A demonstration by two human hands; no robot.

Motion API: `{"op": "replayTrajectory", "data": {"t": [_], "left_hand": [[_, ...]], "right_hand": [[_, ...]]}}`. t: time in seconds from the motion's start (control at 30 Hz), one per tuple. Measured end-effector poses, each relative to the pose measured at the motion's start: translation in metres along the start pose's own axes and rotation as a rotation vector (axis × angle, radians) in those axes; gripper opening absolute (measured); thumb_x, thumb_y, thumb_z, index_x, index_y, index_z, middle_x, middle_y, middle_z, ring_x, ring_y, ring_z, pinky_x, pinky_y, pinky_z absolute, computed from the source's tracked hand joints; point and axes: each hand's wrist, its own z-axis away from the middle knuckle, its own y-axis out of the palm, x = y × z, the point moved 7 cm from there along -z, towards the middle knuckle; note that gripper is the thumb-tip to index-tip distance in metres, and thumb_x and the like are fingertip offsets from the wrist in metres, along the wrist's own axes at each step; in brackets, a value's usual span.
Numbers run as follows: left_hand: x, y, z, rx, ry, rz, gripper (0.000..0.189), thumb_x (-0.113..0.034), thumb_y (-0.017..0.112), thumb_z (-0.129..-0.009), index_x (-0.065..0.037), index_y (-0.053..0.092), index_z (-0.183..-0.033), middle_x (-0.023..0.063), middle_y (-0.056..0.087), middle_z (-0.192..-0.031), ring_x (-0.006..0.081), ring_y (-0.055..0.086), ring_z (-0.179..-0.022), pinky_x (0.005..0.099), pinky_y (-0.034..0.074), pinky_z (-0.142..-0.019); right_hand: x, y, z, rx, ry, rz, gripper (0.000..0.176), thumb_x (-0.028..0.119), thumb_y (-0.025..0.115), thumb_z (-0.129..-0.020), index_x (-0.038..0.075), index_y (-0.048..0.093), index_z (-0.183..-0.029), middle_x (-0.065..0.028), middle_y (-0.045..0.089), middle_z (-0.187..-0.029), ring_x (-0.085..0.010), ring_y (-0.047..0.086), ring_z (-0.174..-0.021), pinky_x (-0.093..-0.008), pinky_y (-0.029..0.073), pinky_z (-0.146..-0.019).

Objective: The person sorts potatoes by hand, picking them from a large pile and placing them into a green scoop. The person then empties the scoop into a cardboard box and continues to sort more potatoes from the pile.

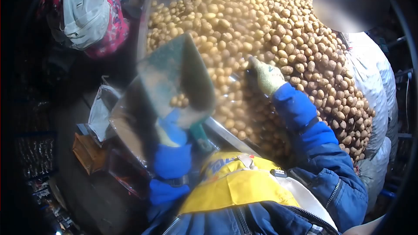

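Note:
My left hand (172,129), in a pale glove with blue on it, is at the near edge of a large green scoop (163,72) and seems to grip it there. A few potatoes (179,100) lie in the scoop. Its green handle (200,135) sticks out to the right of this hand. My right hand (267,77), in a pale yellowish glove, reaches onto the big heap of potatoes (305,48). Its fingers point down among them and are mostly hidden. Potatoes close to it look smeared by motion.
A metal edge (233,135) borders the heap on my side. White sacks (374,74) stand at the right. At left are a clear plastic bag (126,122), a brown box (88,153) and a light grey backpack (86,8) over pink patterned cloth. A blurred round patch covers the top right.

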Motion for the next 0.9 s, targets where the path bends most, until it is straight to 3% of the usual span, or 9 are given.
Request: {"op": "replayTrajectory", "data": {"t": [0.17, 0.27, 0.37, 0.5, 0.53, 0.6, 0.73, 0.83, 0.9], "left_hand": [[0.002, -0.007, -0.003, -0.014, 0.017, -0.035, 0.042, 0.007, 0.048, -0.091, 0.005, 0.057, -0.132, 0.0182, 0.062, -0.130, 0.0275, 0.063, -0.120, 0.0507, 0.050, -0.112], [0.000, 0.000, 0.003, 0.005, 0.023, -0.049, 0.041, 0.008, 0.047, -0.091, 0.005, 0.056, -0.131, 0.0178, 0.061, -0.128, 0.0277, 0.062, -0.120, 0.0512, 0.050, -0.112], [0.002, 0.000, 0.000, 0.032, 0.010, -0.016, 0.042, 0.008, 0.047, -0.091, 0.005, 0.055, -0.131, 0.0173, 0.061, -0.127, 0.0279, 0.062, -0.121, 0.0516, 0.050, -0.113], [0.002, -0.003, -0.006, 0.070, 0.009, -0.016, 0.041, 0.008, 0.046, -0.090, 0.005, 0.055, -0.130, 0.0167, 0.060, -0.126, 0.0275, 0.061, -0.123, 0.0518, 0.048, -0.114], [0.002, -0.005, -0.006, 0.068, 0.022, -0.010, 0.041, 0.008, 0.047, -0.090, 0.005, 0.055, -0.130, 0.0165, 0.060, -0.125, 0.0274, 0.061, -0.122, 0.0517, 0.048, -0.114], [0.001, 0.000, -0.003, 0.067, 0.027, 0.002, 0.040, 0.008, 0.047, -0.090, 0.005, 0.055, -0.130, 0.0160, 0.059, -0.126, 0.0273, 0.060, -0.122, 0.0512, 0.048, -0.114], [0.002, 0.006, 0.000, 0.073, 0.010, 0.031, 0.040, 0.008, 0.048, -0.090, 0.003, 0.055, -0.129, 0.0152, 0.059, -0.126, 0.0274, 0.059, -0.124, 0.0502, 0.047, -0.115], [0.000, 0.008, 0.002, 0.067, 0.016, 0.014, 0.040, 0.008, 0.049, -0.090, 0.003, 0.055, -0.130, 0.0146, 0.058, -0.125, 0.0275, 0.058, -0.124, 0.0502, 0.046, -0.115], [0.001, 0.009, 0.002, 0.077, 0.004, 0.027, 0.040, 0.008, 0.049, -0.090, 0.003, 0.056, -0.129, 0.0146, 0.058, -0.125, 0.0277, 0.058, -0.124, 0.0501, 0.046, -0.115]], "right_hand": [[0.020, -0.012, 0.006, 0.015, 0.069, -0.054, 0.033, 0.027, 0.060, -0.098, 0.006, 0.065, -0.123, -0.0232, 0.076, -0.113, -0.0414, 0.075, -0.104, -0.0504, 0.058, -0.091], [0.011, 0.007, -0.007, 0.055, 0.085, 0.002, 0.030, 0.014, 0.056, -0.100, 0.018, 0.067, -0.128, -0.0178, 0.073, -0.114, -0.0394, 0.070, -0.109, -0.0510, 0.053, -0.094], [0.010, 0.005, -0.017, -0.049, -0.033, 0.052, 0.031, 0.026, 0.061, -0.097, 0.004, 0.070, -0.116, -0.0236, 0.076, -0.113, -0.0393, 0.076, -0.103, -0.0499, 0.058, -0.091], [0.013, -0.004, -0.019, 0.059, -0.039, 0.038, 0.033, 0.029, 0.064, -0.096, 0.003, 0.071, -0.115, -0.0236, 0.076, -0.109, -0.0399, 0.076, -0.100, -0.0467, 0.060, -0.089], [0.003, 0.006, -0.021, -0.066, -0.096, 0.113, 0.028, 0.028, 0.066, -0.095, 0.005, 0.074, -0.109, -0.0198, 0.077, -0.105, -0.0366, 0.077, -0.097, -0.0457, 0.060, -0.085], [0.011, -0.006, -0.011, -0.094, -0.080, 0.020, 0.022, 0.026, 0.066, -0.094, 0.008, 0.075, -0.103, -0.0166, 0.078, -0.101, -0.0336, 0.077, -0.094, -0.0459, 0.060, -0.082], [0.024, -0.001, -0.011, -0.117, -0.152, 0.119, 0.019, 0.027, 0.065, -0.097, 0.013, 0.077, -0.091, -0.0125, 0.079, -0.096, -0.0294, 0.078, -0.090, -0.0460, 0.060, -0.079], [0.029, -0.011, -0.016, -0.079, -0.164, 0.046, 0.021, 0.030, 0.064, -0.099, 0.014, 0.077, -0.094, -0.0107, 0.079, -0.093, -0.0273, 0.078, -0.088, -0.0437, 0.060, -0.079], [0.028, -0.018, -0.014, -0.007, -0.049, -0.050, 0.022, 0.032, 0.064, -0.100, 0.014, 0.078, -0.098, -0.0103, 0.079, -0.095, -0.0268, 0.078, -0.088, -0.0428, 0.060, -0.079]]}}
